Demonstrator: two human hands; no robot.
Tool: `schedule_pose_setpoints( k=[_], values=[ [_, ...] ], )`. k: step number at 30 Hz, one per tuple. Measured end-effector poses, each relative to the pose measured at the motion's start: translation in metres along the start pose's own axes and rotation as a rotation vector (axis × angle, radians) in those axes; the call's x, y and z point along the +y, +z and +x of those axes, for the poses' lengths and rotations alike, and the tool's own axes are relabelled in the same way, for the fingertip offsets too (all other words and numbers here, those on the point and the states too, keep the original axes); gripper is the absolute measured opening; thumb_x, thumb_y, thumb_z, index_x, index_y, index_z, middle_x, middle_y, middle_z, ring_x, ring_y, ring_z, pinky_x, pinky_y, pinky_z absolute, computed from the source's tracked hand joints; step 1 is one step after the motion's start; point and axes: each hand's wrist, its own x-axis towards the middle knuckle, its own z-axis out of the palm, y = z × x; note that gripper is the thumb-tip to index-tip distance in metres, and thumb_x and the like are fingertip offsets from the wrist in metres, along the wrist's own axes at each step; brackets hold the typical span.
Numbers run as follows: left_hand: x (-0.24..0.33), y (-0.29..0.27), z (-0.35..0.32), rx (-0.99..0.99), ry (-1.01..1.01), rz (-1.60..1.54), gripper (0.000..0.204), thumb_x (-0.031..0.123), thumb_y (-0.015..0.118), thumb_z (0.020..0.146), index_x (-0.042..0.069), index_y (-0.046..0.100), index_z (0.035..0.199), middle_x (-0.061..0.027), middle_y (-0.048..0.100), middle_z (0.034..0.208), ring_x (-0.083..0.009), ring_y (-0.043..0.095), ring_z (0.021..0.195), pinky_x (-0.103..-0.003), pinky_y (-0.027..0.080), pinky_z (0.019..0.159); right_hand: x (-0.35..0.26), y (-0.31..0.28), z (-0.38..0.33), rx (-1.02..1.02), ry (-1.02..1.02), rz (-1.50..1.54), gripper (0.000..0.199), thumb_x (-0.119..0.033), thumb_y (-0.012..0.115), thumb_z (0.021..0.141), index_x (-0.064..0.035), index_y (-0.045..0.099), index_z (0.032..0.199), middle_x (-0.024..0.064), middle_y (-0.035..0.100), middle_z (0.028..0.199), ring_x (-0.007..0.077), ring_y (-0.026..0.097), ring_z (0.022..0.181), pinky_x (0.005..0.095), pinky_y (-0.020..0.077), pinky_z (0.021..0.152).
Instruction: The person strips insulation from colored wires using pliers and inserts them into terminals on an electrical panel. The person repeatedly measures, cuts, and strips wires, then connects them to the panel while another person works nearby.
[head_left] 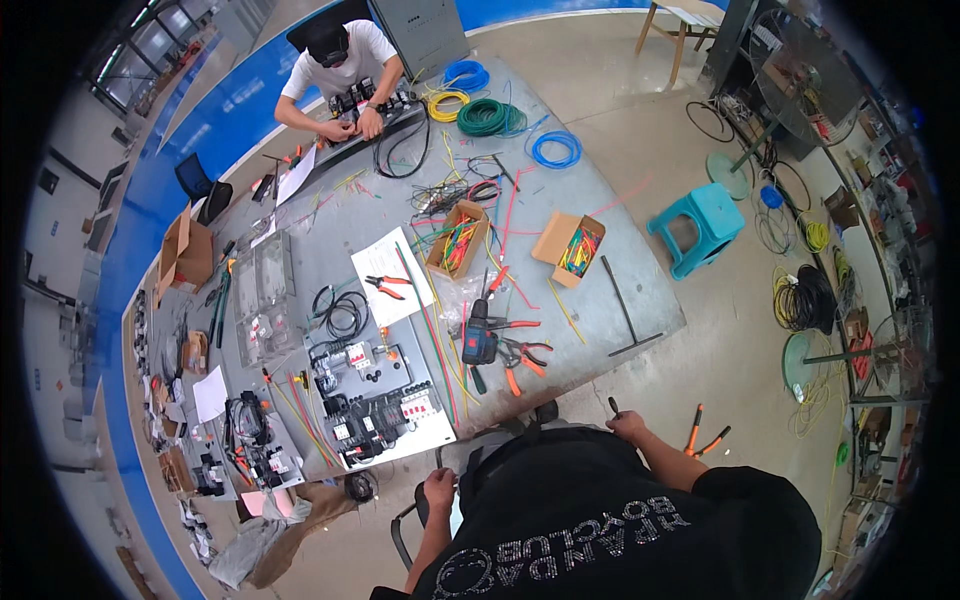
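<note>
At the table's near edge, my left hand (438, 488) is closed beside a dark chair arm (402, 532); what it grips, if anything, does not show. My right hand (627, 425) is closed, with the short dark end of an object (613, 405) poking out above the fingers; its kind cannot be made out. On the table ahead lies a wired electrical panel (380, 400) with white breakers. To its right are a blue-and-black power drill (480, 340) and orange-handled pliers (522, 360). Another pair of pliers (386, 286) rests on a white paper sheet (393, 262).
Across the table (590, 220) a person (345, 75) handles another assembly. Cardboard boxes of coloured pieces (560, 250) and green wire coils (490, 117) lie on it. A teal stool (700, 228) and orange-handled cutters (702, 435) are on the floor at right, near loaded shelving (880, 400).
</note>
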Motion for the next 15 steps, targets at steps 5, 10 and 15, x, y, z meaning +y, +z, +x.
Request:
schedule_pose_setpoints(
  k=[5,10,15],
  values=[
    [0.023,0.020,0.039,-0.091,0.081,0.050,0.030,0.021,0.065,0.092,-0.004,0.071,0.107,-0.0122,0.074,0.088,-0.0171,0.071,0.076,-0.029,0.055,0.063,0.027,0.021,0.026,0.021,-0.041,-0.113,0.050,-0.056,0.074,0.078,-0.0101,0.078,0.096,0.0130,0.076,0.089,0.0290,0.073,0.087,0.0395,0.0557,0.083],
    [0.023,0.034,0.092,-0.182,0.099,-0.048,0.032,0.023,0.066,0.093,-0.005,0.071,0.108,-0.0125,0.074,0.086,-0.0177,0.071,0.076,-0.031,0.055,0.068,-0.010,0.006,0.002,0.042,-0.082,-0.159,0.048,-0.054,0.071,0.079,-0.0092,0.078,0.095,0.0154,0.076,0.092,0.0307,0.073,0.090,0.0391,0.0559,0.085],
    [0.048,0.047,0.113,-0.260,0.112,-0.087,0.030,0.023,0.065,0.093,-0.004,0.071,0.106,-0.0123,0.073,0.084,-0.0185,0.070,0.076,-0.033,0.055,0.072,-0.028,-0.014,-0.025,0.040,0.049,-0.131,0.043,-0.047,0.070,0.081,-0.0073,0.076,0.096,0.0102,0.075,0.079,0.0253,0.073,0.075,0.0366,0.0578,0.076]
  ],
)
